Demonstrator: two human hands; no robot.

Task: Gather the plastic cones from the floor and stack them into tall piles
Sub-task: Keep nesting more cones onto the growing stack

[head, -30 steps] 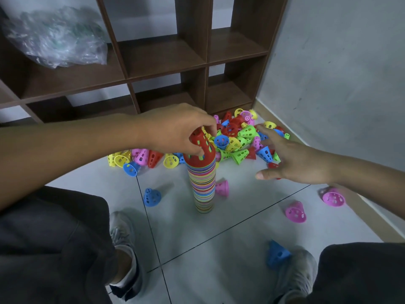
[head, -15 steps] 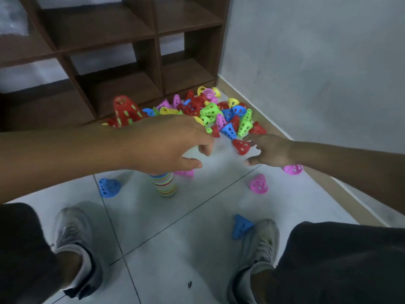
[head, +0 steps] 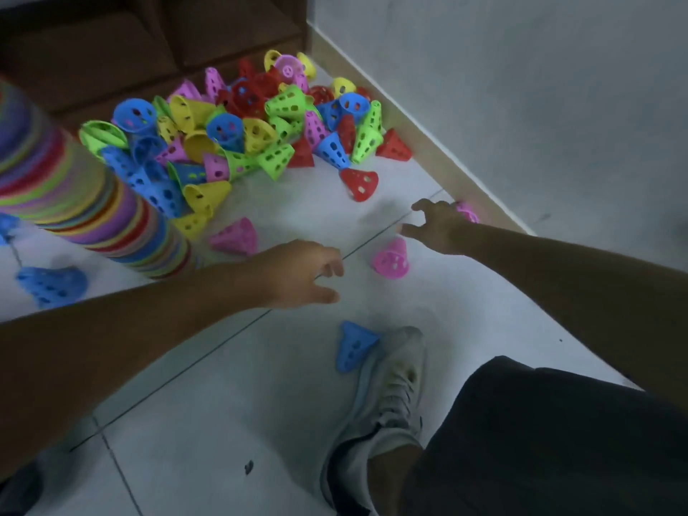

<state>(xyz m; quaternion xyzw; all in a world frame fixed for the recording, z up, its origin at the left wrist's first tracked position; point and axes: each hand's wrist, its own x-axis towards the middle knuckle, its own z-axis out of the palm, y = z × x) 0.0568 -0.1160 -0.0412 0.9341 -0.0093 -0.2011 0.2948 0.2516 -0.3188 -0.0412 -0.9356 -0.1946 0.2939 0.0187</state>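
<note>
Both the left hand (head: 298, 273) and right hand (head: 435, 227) reach empty, fingers loose; pink cone (head: 391, 258) between them stands tip-up, slightly tilted

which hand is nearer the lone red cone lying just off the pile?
Right. The right hand reaches in just below and to the right of the red cone. The left hand sits further back, below and to the left of it. Neither touches it.
</note>
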